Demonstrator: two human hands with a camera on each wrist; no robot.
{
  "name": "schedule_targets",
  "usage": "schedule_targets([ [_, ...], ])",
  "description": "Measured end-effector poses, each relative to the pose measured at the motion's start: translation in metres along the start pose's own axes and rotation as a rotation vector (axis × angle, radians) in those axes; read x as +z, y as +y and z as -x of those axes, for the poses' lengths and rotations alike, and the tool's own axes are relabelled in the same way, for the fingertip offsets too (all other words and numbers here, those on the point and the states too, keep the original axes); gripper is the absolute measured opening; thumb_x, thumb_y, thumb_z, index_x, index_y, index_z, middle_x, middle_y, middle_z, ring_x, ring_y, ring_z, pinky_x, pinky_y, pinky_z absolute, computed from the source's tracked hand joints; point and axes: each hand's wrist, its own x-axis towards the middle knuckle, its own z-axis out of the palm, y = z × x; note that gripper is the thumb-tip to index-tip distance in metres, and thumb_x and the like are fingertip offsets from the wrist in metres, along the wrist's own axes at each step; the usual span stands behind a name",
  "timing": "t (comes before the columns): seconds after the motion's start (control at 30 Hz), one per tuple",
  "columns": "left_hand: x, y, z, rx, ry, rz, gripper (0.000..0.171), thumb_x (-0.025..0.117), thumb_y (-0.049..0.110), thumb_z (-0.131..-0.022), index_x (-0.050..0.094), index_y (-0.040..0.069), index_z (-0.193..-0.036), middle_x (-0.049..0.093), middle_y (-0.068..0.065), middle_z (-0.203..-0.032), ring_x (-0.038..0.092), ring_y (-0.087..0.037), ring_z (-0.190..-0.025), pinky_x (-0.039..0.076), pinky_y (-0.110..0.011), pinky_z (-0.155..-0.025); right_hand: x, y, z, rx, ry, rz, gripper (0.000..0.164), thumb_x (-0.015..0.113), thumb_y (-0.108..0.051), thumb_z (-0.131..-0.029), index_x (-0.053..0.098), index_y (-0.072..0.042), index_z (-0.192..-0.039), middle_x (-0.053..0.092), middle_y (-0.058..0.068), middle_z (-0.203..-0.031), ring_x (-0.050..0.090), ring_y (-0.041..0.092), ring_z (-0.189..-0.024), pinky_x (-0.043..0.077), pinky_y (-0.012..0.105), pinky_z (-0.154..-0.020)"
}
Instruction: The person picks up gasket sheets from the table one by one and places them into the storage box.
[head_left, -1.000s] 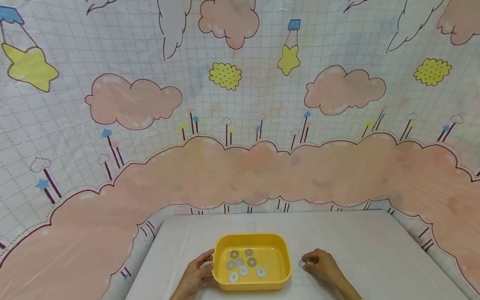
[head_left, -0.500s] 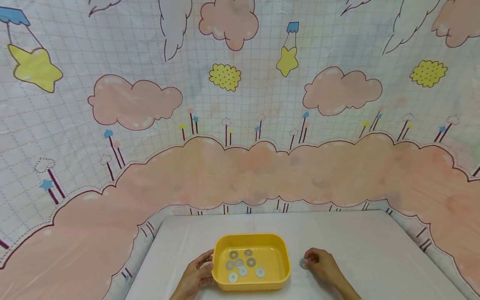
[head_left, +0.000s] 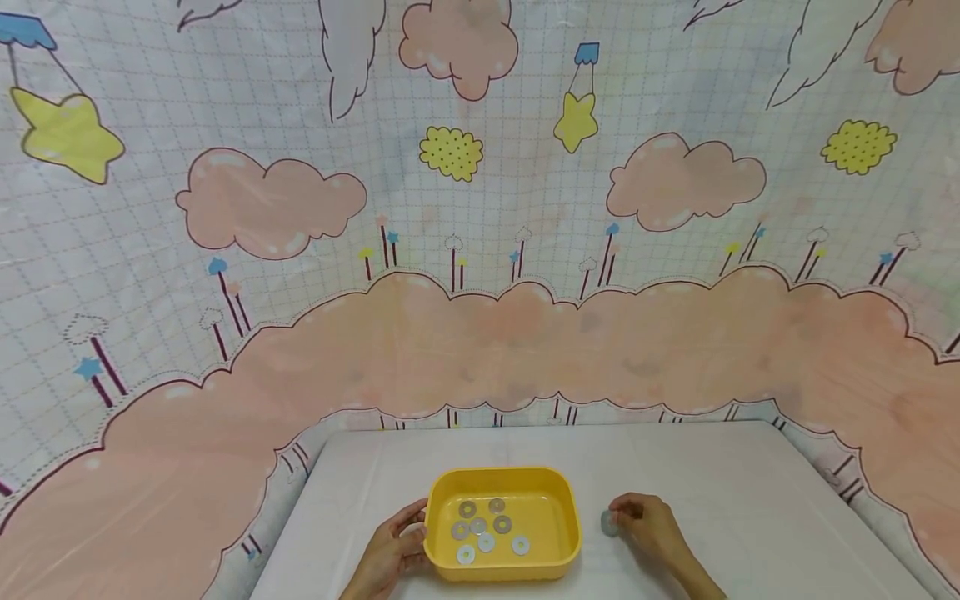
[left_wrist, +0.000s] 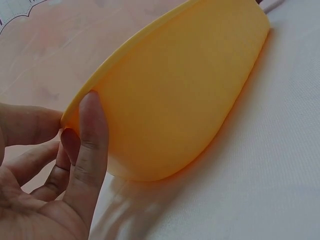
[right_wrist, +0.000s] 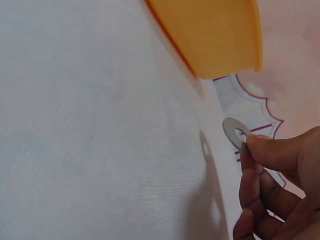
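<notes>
A yellow plastic basin [head_left: 557, 575] stands on the white table, with several flat metal washers [head_left: 502, 524] lying spread over its floor, mostly toward the left. My left hand [head_left: 392, 548] holds the basin at its left side. In the left wrist view, fingertips [left_wrist: 92, 107] bear on the outer wall just below the rim. Right of the basin, my right hand [head_left: 651, 530] pinches one grey washer [right_wrist: 231, 131] between thumb and fingers. That washer is tilted, with its hole showing in the right wrist view. It is apart from the basin.
A white cloth covers the table [head_left: 720, 475]. Behind it hangs a patterned curtain [head_left: 495, 342] with pink clouds and yellow stars, which also runs down both sides of the table.
The pinched washer has turned in my right fingers and now shows its face more toward the head camera. The right hand has shifted very slightly right. My left hand and the basin keep still.
</notes>
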Motion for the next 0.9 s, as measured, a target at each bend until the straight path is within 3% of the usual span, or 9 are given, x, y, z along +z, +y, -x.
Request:
schedule_targets([
  [0.17, -0.001, 0.000, -0.001, 0.003, -0.004, 0.009, 0.068, 0.062, 0.013, -0.095, 0.029, -0.003, -0.152, 0.047, -0.005, -0.119, 0.062, -0.009, -0.081, 0.057, -0.027, -0.071, -0.004, -0.008, -0.001, 0.021, -0.011, -0.018, 0.006, 0.075, -0.008, -0.082, 0.074, -0.013, -0.086, 0.072, -0.003, -0.084, 0.059, 0.009, -0.074, 0.048, 0.023, -0.067],
  [0.4, -0.002, 0.000, -0.002, -0.005, -0.002, 0.008, 0.068, 0.062, 0.014, -0.095, 0.029, -0.003, -0.152, 0.047, -0.006, -0.120, 0.062, -0.010, -0.082, 0.057, -0.028, -0.071, -0.007, -0.020, -0.002, 0.065, -0.036, -0.098, 0.007, 0.072, -0.008, -0.086, 0.075, -0.013, -0.090, 0.071, -0.001, -0.084, 0.061, 0.014, -0.069, 0.052, 0.026, -0.055],
  [0.63, -0.001, 0.001, -0.002, -0.012, 0.001, 0.009, 0.068, 0.062, 0.014, -0.095, 0.029, -0.003, -0.152, 0.047, -0.006, -0.120, 0.063, -0.010, -0.081, 0.058, -0.028, -0.071, -0.013, -0.031, -0.002, -0.007, -0.048, -0.169, 0.010, 0.071, -0.010, -0.087, 0.074, -0.006, -0.096, 0.073, 0.006, -0.091, 0.065, 0.018, -0.073, 0.055, 0.024, -0.059],
  [0.9, -0.001, 0.000, -0.002, -0.001, -0.007, 0.010, 0.068, 0.062, 0.013, -0.095, 0.028, -0.004, -0.152, 0.048, -0.006, -0.119, 0.063, -0.010, -0.082, 0.058, -0.028, -0.071, -0.015, -0.046, -0.009, -0.005, -0.039, -0.254, 0.017, 0.070, -0.009, -0.088, 0.073, -0.003, -0.103, 0.072, 0.008, -0.093, 0.067, 0.020, -0.075, 0.056, 0.023, -0.062],
])
